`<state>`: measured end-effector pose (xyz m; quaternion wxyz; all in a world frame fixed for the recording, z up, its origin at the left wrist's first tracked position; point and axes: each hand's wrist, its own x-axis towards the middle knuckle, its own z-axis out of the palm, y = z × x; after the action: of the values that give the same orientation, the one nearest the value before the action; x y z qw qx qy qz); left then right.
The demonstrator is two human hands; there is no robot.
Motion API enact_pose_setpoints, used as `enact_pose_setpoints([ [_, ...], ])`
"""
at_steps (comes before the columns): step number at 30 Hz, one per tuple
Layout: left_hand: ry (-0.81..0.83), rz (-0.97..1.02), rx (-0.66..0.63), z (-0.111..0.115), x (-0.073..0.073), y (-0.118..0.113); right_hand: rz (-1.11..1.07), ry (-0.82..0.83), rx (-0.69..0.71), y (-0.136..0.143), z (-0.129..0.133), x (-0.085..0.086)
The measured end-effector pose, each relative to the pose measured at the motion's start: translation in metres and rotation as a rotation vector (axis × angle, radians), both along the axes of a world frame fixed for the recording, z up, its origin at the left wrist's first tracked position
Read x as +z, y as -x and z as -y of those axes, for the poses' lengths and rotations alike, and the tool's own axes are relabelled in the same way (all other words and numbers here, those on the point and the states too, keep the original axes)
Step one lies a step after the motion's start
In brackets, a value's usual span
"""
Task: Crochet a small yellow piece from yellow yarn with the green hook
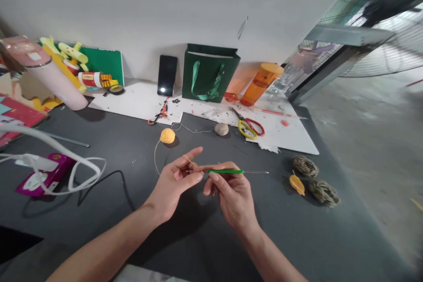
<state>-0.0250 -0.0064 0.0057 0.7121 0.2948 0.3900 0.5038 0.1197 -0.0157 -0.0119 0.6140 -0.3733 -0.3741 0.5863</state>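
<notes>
At the far left, one smooth, pale pink cylindrical bottle (54, 75) leans beside a flat green board (104, 64). Below lies one glossy purple power strip (56, 174) with smooth white cables (76, 154). One small round ball of yellow yarn (167, 135) sits on the matte dark grey tabletop (109, 128), its single thin strand curving down to the left hand (173, 185). That hand pinches the yellow strand (191, 162) by the hook's left end, the strand crossing its raised finger.

One slender crochet hook (226, 171) is between the two hands, above the tabletop. It has a green handle and thin metallic ends; its long axis runs left to right, nearly level in the view, one end pointing left into the left hand and the other projecting right, past the right hand (235, 198). The right hand grasps the green handle between thumb and fingers.

Behind stand one flat black phone (167, 76) and one boxy dark green bag (209, 72) with two ribbon handles. One greyish yarn ball (221, 129) is near one pair of scissors (247, 125), its loops yellow and red. One translucent orange cylinder (262, 83) stands behind them. At right lie two fuzzy, oval grey-green skeins (305, 166) and one yellow leaf-shaped piece (297, 184).
</notes>
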Motion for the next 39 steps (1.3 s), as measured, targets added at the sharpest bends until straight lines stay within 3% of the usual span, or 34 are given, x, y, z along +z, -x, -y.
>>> enact_pose_setpoints([
  [7, -0.050, -0.112, 0.029, -0.012, 0.003, -0.003, -0.034, 0.057, 0.002, -0.003, -0.020, 0.004],
  [13, -0.114, -0.187, 0.011, -0.007, -0.002, -0.004, -0.047, 0.039, -0.061, 0.004, -0.012, -0.006],
  [27, -0.083, -0.207, -0.053, -0.013, -0.003, -0.004, 0.064, 0.021, -0.154, -0.001, -0.009, -0.008],
  [39, -0.001, -0.081, -0.005, -0.006, -0.011, 0.001, 0.030, 0.048, -0.077, -0.002, -0.005, -0.010],
])
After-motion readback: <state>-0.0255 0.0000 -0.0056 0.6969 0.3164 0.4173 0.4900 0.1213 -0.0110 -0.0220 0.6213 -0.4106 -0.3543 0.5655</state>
